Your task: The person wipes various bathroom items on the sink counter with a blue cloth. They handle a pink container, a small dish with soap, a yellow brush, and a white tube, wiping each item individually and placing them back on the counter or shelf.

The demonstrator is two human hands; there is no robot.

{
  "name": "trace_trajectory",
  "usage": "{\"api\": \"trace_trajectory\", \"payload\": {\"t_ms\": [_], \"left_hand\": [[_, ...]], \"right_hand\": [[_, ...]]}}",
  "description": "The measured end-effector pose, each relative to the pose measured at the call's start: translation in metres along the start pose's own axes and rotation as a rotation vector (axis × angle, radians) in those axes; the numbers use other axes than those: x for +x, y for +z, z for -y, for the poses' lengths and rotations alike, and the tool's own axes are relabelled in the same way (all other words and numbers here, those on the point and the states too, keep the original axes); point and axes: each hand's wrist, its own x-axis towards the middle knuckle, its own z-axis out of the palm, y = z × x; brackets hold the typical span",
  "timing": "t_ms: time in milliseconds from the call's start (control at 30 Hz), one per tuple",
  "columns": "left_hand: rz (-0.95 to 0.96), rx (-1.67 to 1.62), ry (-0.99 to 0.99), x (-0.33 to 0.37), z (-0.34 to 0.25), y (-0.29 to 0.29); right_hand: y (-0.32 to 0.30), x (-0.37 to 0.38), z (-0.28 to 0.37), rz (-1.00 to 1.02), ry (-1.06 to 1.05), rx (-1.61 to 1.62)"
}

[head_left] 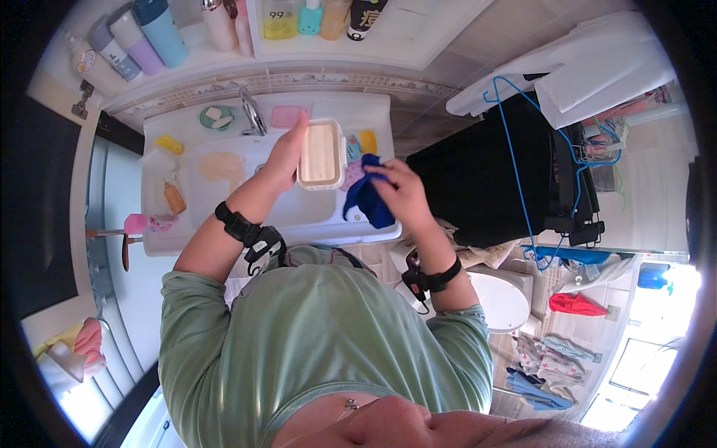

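Note:
My left hand (287,155) grips a small cream rectangular box (323,152) by its left side. The box is tilted so that its hollow inside faces up toward me, over the right part of the white sink (299,213). To the right of the box, my right hand (403,193) is closed on a dark blue cloth (369,200), which hangs down at the sink's right edge. Box and cloth are close together; I cannot tell if they touch. Part of the cloth is hidden behind my fingers.
A chrome faucet (252,113) stands at the back of the sink. Soap lies in a green dish (216,117) beside it, with a pink dish (288,116) to the right. Bottles line the shelf (202,56) above. Black clothing (485,172) and a blue hanger (512,149) hang at the right.

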Motion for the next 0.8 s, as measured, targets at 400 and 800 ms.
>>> {"api": "trace_trajectory", "payload": {"t_ms": [400, 800], "left_hand": [[-0.081, 0.169, 0.022, 0.030, 0.057, -0.004], [-0.252, 0.011, -0.038, 0.047, 0.057, -0.054]], "right_hand": [[0.049, 0.012, -0.059, 0.056, 0.378, 0.501], [-0.002, -0.046, -0.100, 0.453, 0.695, 0.277]]}}
